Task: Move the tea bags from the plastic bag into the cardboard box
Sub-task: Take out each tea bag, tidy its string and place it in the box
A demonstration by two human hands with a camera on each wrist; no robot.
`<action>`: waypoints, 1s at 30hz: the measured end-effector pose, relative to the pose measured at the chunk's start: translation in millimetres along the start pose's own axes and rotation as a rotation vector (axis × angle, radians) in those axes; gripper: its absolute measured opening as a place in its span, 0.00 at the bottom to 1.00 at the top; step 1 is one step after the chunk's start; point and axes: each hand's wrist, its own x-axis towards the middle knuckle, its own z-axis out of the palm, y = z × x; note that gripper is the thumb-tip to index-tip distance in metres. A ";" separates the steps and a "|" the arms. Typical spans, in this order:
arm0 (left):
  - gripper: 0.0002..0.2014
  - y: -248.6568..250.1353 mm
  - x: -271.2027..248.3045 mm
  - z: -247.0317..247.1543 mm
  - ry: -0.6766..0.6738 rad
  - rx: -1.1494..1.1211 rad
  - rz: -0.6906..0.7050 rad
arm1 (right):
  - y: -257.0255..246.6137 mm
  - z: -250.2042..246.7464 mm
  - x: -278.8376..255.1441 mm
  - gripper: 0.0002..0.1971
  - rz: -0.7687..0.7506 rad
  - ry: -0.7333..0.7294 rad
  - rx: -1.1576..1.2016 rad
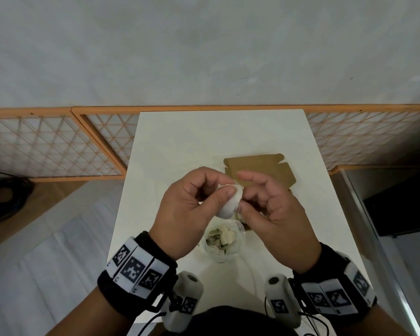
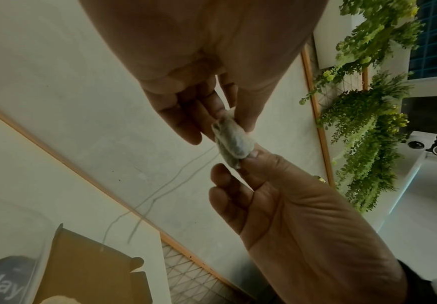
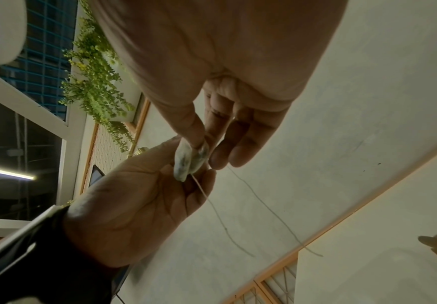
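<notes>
White table [image 1: 180,146], both hands pinching tea bag [image 1: 229,202]

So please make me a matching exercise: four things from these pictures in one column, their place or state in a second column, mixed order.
1. tea bag
2. cardboard box
3. plastic bag
4. table

a. brown, open, behind the hands
b. white, carries everything
c. pinched between both hands
d. clear, lying below the hands, tea bags inside

Pairs: 1-c, 2-a, 3-d, 4-b
</notes>
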 end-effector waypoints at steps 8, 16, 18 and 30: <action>0.09 -8.0 3.2 -8.6 0.072 -0.070 -0.143 | 41.1 -8.3 14.9 0.14 0.120 -0.082 -0.085; 0.10 -16.5 -7.3 -20.7 0.070 -0.146 -0.174 | 149.3 14.1 12.4 0.15 0.323 -0.520 -0.879; 0.13 -17.1 -10.1 -22.0 0.069 -0.165 -0.198 | 169.8 22.3 7.9 0.21 0.321 -0.587 -0.988; 0.01 -17.9 -17.3 -30.9 0.076 -0.106 -0.195 | 193.6 31.1 6.0 0.12 0.299 -0.471 -1.003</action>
